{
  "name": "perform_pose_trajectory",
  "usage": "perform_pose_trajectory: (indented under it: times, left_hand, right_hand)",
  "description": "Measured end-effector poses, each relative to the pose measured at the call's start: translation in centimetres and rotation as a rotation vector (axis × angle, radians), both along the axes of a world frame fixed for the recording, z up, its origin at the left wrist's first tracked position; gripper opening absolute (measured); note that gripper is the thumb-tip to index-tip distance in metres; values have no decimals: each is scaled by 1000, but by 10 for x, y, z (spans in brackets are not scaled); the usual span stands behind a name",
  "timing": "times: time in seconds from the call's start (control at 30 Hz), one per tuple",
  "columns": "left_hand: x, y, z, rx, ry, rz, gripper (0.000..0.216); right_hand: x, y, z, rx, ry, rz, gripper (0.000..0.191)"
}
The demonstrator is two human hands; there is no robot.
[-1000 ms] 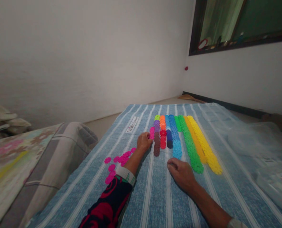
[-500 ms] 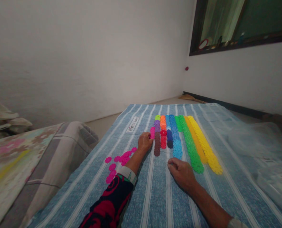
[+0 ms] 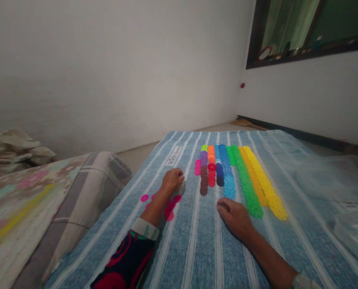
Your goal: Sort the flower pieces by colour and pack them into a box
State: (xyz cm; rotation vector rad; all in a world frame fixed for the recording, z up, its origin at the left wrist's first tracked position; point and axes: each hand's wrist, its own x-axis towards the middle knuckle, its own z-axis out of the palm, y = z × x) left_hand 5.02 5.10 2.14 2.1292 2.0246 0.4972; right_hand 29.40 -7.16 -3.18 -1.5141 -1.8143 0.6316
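Observation:
My left hand (image 3: 172, 180) hovers above the striped cloth, left of a short pink row (image 3: 198, 167). Its fingers are curled together, with no piece visible at the tips. Loose pink flower-shaped discs (image 3: 169, 210) lie under and beside my left forearm, partly hidden by it. My right hand (image 3: 233, 216) rests on the cloth with curled fingers, just below the light blue end of a blue row (image 3: 226, 168); nothing shows in it. Overlapping discs form further rows: brown (image 3: 204, 182), red (image 3: 212, 178), dark blue (image 3: 219, 176), green (image 3: 247, 184) and yellow (image 3: 266, 184).
Blue-and-white striped cloth (image 3: 194, 253) covers the table, with a "With love" label (image 3: 174, 156) on it. Clear plastic bags (image 3: 329, 172) and a translucent container (image 3: 353, 233) sit at the right. A draped grey-striped fabric (image 3: 85, 192) stands at the left.
My left hand has drawn back from the pink row, moving left and toward the loose pink discs. My right hand stays at the same spot on the cloth. The view has shifted slightly.

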Motion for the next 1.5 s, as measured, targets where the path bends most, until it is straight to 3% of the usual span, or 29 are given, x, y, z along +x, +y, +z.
perform_pose_trajectory:
  times: [0.1,0.2,0.47,0.7,0.83,0.93,1.03,1.1,1.2,1.5]
  left_hand:
    - [-34,-14,7,-28,41,60,14]
    - [-50,-27,3,-32,50,112,16]
    - [-27,-39,-5,-40,208,58,28]
    - [-28,-36,-9,-60,138,48,18]
    - [-29,-36,-8,-47,17,59,10]
    - [-34,-39,-5,-51,-226,22,11]
    - [-39,-45,-2,-149,-494,-90,14]
    - [-40,-49,-2,-249,-550,-158,13]
    - [-38,-52,-5,-325,-473,-198,12]
    - [-38,-51,-2,-256,-139,-232,17]
  right_hand:
    - [0,-1,1,2,-13,0,26]
    - [0,-2,2,12,-9,-3,27]
    - [1,-4,0,-8,8,-1,28]
    - [4,-3,-4,-5,8,6,30]
    - [4,-4,-5,-4,20,2,31]
    - [4,-4,-4,2,24,-7,30]
    - [4,-4,-4,1,31,-8,30]
    - [4,-4,-4,-5,30,-8,31]
    - [4,-4,-4,-14,20,-5,32]
    - [5,-3,-5,-9,19,-2,30]
